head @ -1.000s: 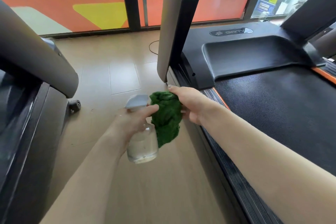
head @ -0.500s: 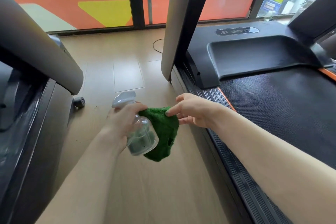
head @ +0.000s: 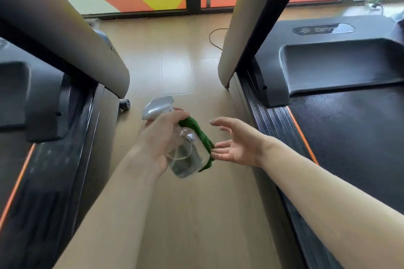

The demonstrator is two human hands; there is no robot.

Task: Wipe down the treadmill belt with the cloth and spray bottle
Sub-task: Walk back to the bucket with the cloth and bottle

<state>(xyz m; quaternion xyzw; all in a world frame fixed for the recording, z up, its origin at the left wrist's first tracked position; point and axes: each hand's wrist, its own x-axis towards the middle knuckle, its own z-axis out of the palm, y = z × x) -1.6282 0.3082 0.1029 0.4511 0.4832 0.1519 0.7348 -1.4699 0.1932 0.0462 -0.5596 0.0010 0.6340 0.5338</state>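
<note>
My left hand [head: 160,137] grips a clear spray bottle [head: 188,157] with a grey-white trigger head [head: 157,106], tilted over the floor between two treadmills. A green cloth [head: 197,135] is pressed against the bottle's right side under my left fingers. My right hand [head: 236,144] hovers just right of the cloth, palm up and fingers spread, its fingertips touching or almost touching the cloth's lower edge. The black treadmill belt [head: 354,137] lies to the right, beyond an orange-edged side rail [head: 277,120].
A grey upright post [head: 238,28] of the right treadmill rises ahead. A second treadmill [head: 50,126] with its own post and a small wheel [head: 125,103] fills the left. Wooden floor [head: 175,67] runs between them toward windows, with a thin cable [head: 215,37] lying on it.
My right hand let go of the green cloth and opened, palm up. The cloth now sits against the bottle in my left hand. The bottle tilted and dropped slightly.
</note>
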